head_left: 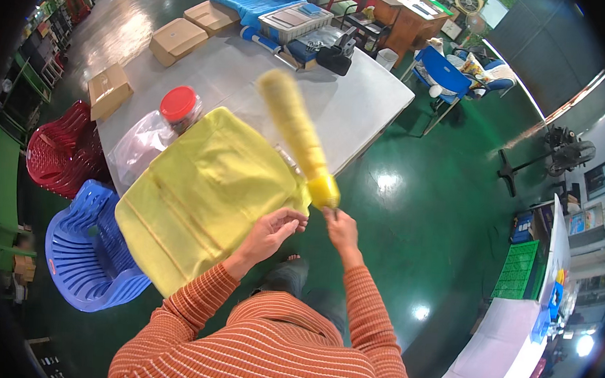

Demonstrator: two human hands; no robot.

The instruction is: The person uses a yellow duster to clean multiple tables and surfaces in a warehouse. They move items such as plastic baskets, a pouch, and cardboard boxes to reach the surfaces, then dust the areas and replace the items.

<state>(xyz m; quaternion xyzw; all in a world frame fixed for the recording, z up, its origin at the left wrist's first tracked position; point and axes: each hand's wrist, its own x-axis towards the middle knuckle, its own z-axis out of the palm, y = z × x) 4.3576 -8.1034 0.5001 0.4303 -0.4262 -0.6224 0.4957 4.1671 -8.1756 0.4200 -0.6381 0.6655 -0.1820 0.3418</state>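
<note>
Right hand (341, 231) gripping yellow tool (296, 130) | left hand (270, 235) loosely curled beside cloth (202, 186) | red-lidded jar (181, 107), contents unclear

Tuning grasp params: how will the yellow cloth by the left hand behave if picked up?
Probably floppy: the yellow cloth shows soft wrinkles and fold creases. Likely light for its size, since it looks like plain fabric. Pushed, it may bunch rather than roll, being spread out broad.

Workshop-like hall with an office corner
Glossy green floor (411, 230) spreads right of centre; crowded racks (37, 46) line the upper left, stacked plastic armchairs (89, 262) at left, a pedestal fan (569, 155) at right, a paper-strewn wooden desk (399, 27) toward the upper right.
</note>
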